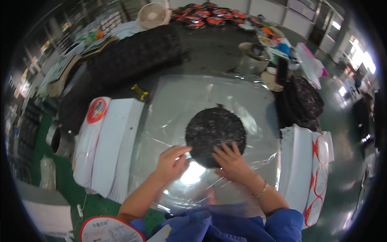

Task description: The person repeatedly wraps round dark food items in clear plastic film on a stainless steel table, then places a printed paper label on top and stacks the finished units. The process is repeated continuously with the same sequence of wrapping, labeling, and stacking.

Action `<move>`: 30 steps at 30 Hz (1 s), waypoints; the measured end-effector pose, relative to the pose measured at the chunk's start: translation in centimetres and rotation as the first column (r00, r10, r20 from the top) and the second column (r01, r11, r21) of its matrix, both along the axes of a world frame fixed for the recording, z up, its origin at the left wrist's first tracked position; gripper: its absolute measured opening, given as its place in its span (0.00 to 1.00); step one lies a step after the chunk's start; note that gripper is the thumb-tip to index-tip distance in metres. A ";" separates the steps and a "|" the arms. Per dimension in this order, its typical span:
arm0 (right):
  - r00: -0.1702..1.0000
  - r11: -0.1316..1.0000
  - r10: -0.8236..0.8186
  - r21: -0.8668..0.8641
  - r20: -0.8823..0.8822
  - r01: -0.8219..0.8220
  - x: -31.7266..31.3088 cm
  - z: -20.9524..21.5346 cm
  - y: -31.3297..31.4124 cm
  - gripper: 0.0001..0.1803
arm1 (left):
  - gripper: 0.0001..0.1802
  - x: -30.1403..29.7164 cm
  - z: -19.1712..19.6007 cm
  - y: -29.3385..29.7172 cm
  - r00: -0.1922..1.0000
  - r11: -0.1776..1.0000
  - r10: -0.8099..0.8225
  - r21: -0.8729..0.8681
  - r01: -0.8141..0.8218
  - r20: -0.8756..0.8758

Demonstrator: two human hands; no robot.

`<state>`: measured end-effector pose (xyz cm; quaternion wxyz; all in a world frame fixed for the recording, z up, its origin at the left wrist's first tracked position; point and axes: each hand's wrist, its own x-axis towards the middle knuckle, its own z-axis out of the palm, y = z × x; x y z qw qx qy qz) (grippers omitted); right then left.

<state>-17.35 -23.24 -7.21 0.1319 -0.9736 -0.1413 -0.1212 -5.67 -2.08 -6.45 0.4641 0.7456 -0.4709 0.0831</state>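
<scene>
A round, black, rough-textured disc (pixel 213 131), which looks like dried seaweed, lies flat on a clear plastic sheet (pixel 169 105) in front of me. My right hand (pixel 233 164) rests on its lower right part, fingers spread, with a bracelet at the wrist. At the disc's lower left edge is my left hand (pixel 172 162), fingers loosely bent and thumb apart. Nothing shows in its grasp; whether its fingertips touch the rim I cannot tell.
White stacks with red-printed packaging stand left (pixel 115 141) and right (pixel 296 161). Dark stacked discs lie in a long row (pixel 137 52) at far left and in a pile (pixel 300 103) at right. A yellow tool (pixel 140 92), a fan (pixel 152 16) and red-black packs (pixel 215 18) lie beyond.
</scene>
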 end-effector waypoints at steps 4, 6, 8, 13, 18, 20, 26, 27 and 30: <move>0.996 0.985 -0.071 0.154 -0.062 0.080 0.9 4.2 -2.3 0.47 | 0.25 2.0 1.4 -2.1 0.993 0.977 -0.070 0.196 0.088 -0.100; 0.982 0.989 -0.132 0.050 -0.137 0.140 2.8 4.4 -3.2 0.53 | 0.38 2.8 1.2 -4.5 0.986 0.916 -0.124 0.396 0.070 0.113; 0.934 0.975 -0.199 -0.153 -0.298 0.159 4.7 1.9 -3.9 0.56 | 0.50 3.1 0.6 -7.1 0.966 0.772 -0.178 0.636 0.019 0.187; 0.856 0.916 -0.314 -0.367 -0.410 0.160 6.4 -0.5 -2.8 0.60 | 0.64 3.3 -2.1 -10.3 0.988 0.383 -0.136 0.924 -0.012 0.070; 0.827 0.945 -0.285 -0.286 -0.484 0.158 6.9 -1.8 -3.2 0.61 | 0.57 4.5 -3.1 -10.8 0.988 0.382 -0.153 0.922 0.063 -0.004; 0.798 0.949 -0.287 -0.267 -0.529 0.165 6.9 -1.9 -3.0 0.61 | 0.52 4.9 -3.2 -10.3 0.983 0.497 -0.181 0.863 0.090 0.002; 0.792 0.988 -0.154 -0.068 -0.591 0.141 7.9 -2.5 -4.8 0.60 | 0.46 5.4 -4.2 -11.5 0.994 0.549 -0.097 0.836 0.013 0.048; 0.790 0.990 -0.115 -0.001 -0.602 0.143 8.0 -2.3 -4.9 0.59 | 0.46 5.4 -4.0 -11.6 0.995 0.524 -0.089 0.851 0.012 0.040; 0.755 0.938 -0.333 -0.116 -0.565 0.327 8.1 -2.4 -4.2 0.41 | 0.44 5.5 -4.1 -11.5 0.994 0.449 -0.101 0.894 0.019 0.029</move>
